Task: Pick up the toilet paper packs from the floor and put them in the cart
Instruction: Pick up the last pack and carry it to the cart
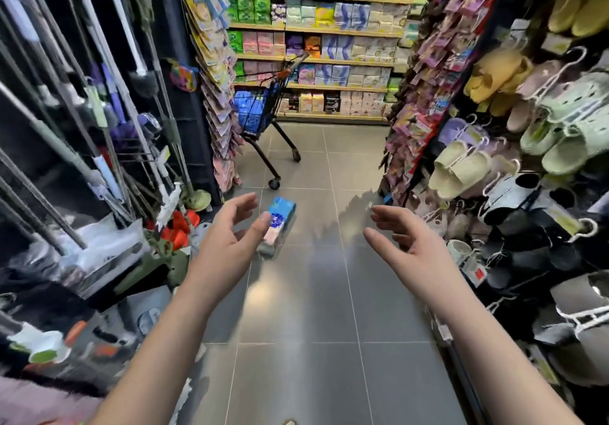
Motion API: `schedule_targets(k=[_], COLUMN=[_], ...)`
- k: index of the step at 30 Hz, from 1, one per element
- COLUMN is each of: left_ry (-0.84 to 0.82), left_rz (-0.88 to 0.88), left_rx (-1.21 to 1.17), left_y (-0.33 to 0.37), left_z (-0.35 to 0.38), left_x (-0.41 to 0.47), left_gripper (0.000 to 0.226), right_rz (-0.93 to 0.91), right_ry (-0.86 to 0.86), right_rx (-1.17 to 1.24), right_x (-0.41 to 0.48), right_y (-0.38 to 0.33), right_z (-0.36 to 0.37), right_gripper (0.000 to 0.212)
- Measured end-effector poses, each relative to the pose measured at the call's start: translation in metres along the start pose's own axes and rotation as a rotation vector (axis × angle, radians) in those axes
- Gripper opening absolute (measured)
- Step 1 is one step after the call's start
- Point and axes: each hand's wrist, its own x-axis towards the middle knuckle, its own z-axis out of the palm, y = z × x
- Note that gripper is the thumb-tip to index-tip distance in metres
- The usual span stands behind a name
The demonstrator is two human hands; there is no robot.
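Note:
A toilet paper pack (279,223), blue on top with a pink and white lower part, lies on the grey tiled floor in the middle of the aisle. My left hand (227,240) hovers in front of it with fingers spread, covering its left edge; it holds nothing. My right hand (407,240) is stretched out further right, fingers apart and empty. The black wire cart (263,118) with a red handle stands at the far end of the aisle, with blue packs inside its basket.
Mops and brooms (99,111) hang along the left. Racks of packaged goods (214,78) and slippers (527,128) line both sides of the narrow aisle. Shelves of paper goods (329,46) stand behind the cart. The grey floor (313,326) runs between my arms.

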Motion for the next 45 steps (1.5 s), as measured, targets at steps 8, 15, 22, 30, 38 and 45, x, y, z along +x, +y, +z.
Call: schedule_targets(k=[8, 15, 22, 30, 38, 45], left_ry=[-0.019, -0.012, 0.060, 0.149, 0.237, 0.237], left_rz=[-0.070, -0.126, -0.170, -0.267, -0.332, -0.331], left_rx=[-0.014, -0.026, 0.047, 0.038, 0.016, -0.037], left_y=[-0.040, -0.068, -0.090, -0.109, -0.144, -0.191], left_z=[0.020, 0.050, 0.088, 0.116, 0.106, 0.070], left_x=[0.126, 0.208, 0.316, 0.427, 0.520, 0.629], left_gripper=[0.043, 0.043, 0.041, 0.040, 0.035, 0.038], right_rz=[0.050, 0.078, 0.031, 0.034, 0.002, 0.011], right_ry=[-0.026, -0.086, -0.128, -0.244, -0.327, -0.325], right_rx=[0.010, 0.016, 0.092, 0.157, 0.147, 0.091], right_x=[0.123, 0.217, 0.348, 0.494, 0.604, 0.703], right_y=[0.033, 0.074, 0.124, 0.163, 0.176, 0.168], right_z=[0.033, 0.057, 0.067, 0.080, 0.131, 0.203], right_gripper=[0.036, 0.036, 0.037, 0.038, 0.033, 0.034])
